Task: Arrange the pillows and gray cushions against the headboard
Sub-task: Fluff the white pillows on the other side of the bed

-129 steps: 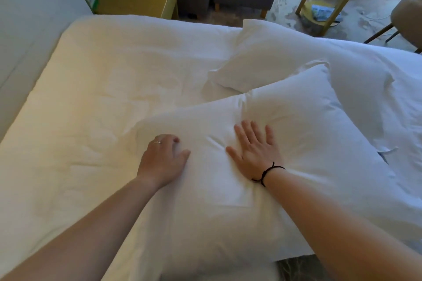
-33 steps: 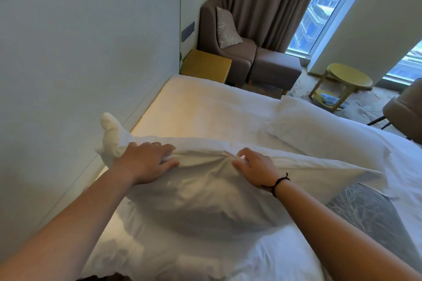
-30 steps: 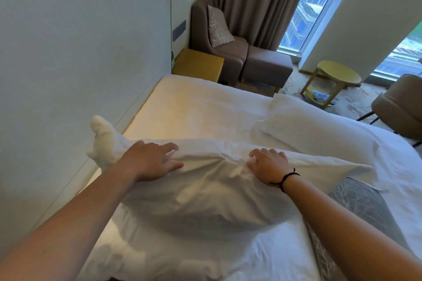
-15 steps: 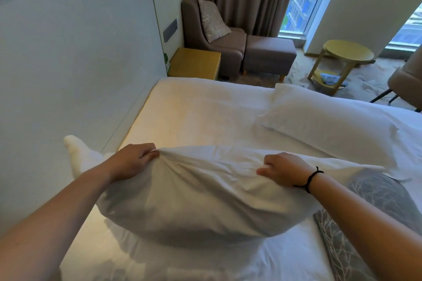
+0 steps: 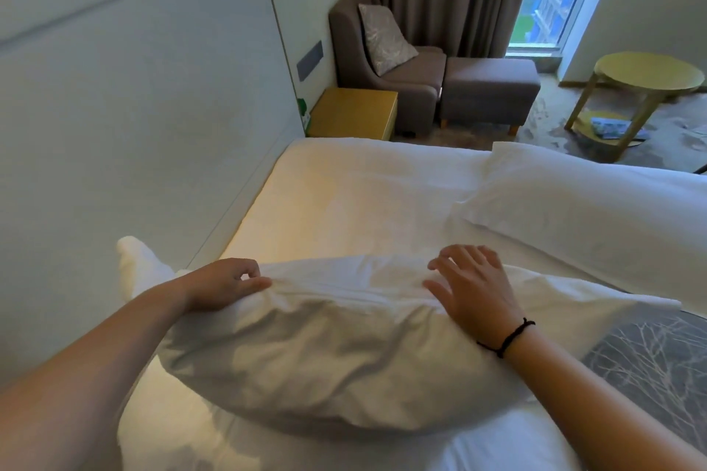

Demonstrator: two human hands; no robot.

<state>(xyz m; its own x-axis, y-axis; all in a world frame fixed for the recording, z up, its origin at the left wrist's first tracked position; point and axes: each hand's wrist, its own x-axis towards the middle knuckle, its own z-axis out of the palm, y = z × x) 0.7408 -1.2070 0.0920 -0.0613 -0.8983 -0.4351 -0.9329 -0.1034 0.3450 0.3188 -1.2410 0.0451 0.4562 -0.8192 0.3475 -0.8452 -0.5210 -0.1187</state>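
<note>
A plump white pillow (image 5: 336,359) stands on its long edge on the bed, one corner touching the pale headboard panel (image 5: 134,149) on the left. My left hand (image 5: 223,285) pinches the pillow's top seam near its left end. Open, with fingers spread, my right hand (image 5: 472,289) rests flat on the top edge further right. Beyond it, to the right, a second white pillow (image 5: 589,218) lies flat on the sheet. A gray cushion (image 5: 650,359) with a pale branch pattern lies at the lower right, partly under the held pillow.
The white sheet (image 5: 355,195) stretches to the bed's far end. Past it stand a yellow bedside cabinet (image 5: 354,113), a brown armchair (image 5: 409,82) holding another patterned cushion (image 5: 384,36), a footstool (image 5: 489,88) and a round yellow side table (image 5: 646,75).
My right hand has let go of the pillow's top edge and now lies open on it. My left hand still pinches the seam. The view has swung slightly left.
</note>
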